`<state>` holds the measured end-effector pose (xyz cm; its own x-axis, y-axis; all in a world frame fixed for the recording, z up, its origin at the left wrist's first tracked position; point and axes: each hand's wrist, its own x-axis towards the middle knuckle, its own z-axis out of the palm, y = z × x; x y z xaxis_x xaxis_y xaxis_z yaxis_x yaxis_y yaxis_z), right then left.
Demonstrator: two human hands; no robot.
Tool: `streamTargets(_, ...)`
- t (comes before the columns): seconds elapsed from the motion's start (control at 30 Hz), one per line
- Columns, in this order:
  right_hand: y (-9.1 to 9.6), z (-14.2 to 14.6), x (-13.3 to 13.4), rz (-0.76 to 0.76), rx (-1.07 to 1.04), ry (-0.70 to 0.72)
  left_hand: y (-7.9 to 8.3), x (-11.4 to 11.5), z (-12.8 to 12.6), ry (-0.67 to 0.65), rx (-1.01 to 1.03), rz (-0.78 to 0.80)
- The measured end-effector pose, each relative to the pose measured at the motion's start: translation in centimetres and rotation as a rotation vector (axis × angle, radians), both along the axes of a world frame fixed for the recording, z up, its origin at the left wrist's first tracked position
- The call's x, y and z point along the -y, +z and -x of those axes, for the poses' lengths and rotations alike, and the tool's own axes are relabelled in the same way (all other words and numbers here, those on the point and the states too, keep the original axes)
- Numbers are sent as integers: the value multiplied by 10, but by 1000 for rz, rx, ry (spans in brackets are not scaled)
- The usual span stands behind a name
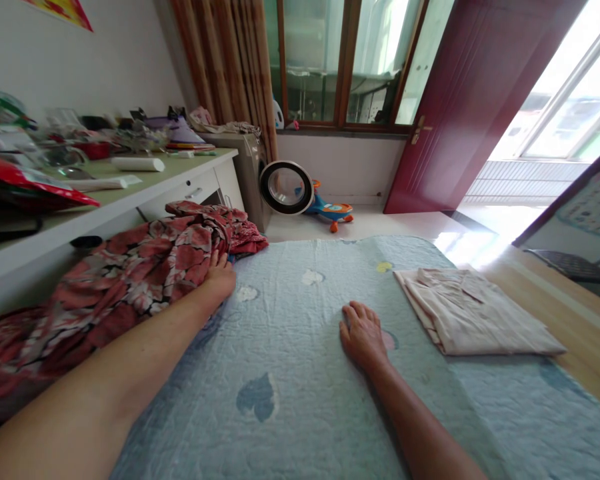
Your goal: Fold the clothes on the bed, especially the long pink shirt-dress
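Note:
My left hand point(219, 275) reaches out to a crumpled red floral cloth point(140, 263) heaped along the left edge of the bed, and its fingers curl into the cloth's folds. My right hand point(363, 333) lies flat, palm down, fingers stretched out, on the pale blue quilted bedspread point(290, 347). A folded cream garment point(473, 310) rests on the bedspread just right of my right hand, not touching it.
A white desk point(130, 200) cluttered with tubes, bags and several small items runs along the left. Beyond the bed stand a washing machine point(260, 177) with its round door open, a toy ride-on point(330, 210), a window and an open dark red door point(460, 100). Wooden bed edge point(555, 300) at right.

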<state>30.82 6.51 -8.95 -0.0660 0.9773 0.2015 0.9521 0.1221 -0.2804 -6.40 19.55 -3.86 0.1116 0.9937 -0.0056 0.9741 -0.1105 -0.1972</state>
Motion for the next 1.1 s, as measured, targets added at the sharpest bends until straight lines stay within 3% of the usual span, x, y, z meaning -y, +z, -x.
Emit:
streamTargets(0.1, 1, 0, 0, -3, 3, -6, 0, 4, -32, -36, -113, 57)
streamTargets(0.2, 3, 1, 1, 7, 1, -5, -4, 30, -74, -156, -76, 31)
streamTargets(0.37, 3, 1, 2, 0, -27, -2, -21, 104, -149, -295, 146, 98)
streamTargets(0.5, 2, -10, -4, 0, -116, 47, -42, 162, -187, -257, 311, 160)
streamTargets(0.6, 13, -39, -11, -15, -195, 57, -57, 188, -198, -231, 348, 77)
streamTargets(0.73, 39, -92, -7, -140, -98, -152, -64, 198, -201, -226, 332, 8)
streamTargets(0.9, 49, -137, 18, 51, 227, -431, -64, 197, -201, -229, 318, -9)
streamTargets(1.0, 46, -149, 28, 138, 287, -424, -67, 197, -201, -231, 320, -28)
streamTargets(1.1, 50, -155, 29, 133, 273, -370, -69, 197, -200, -224, 335, -26)
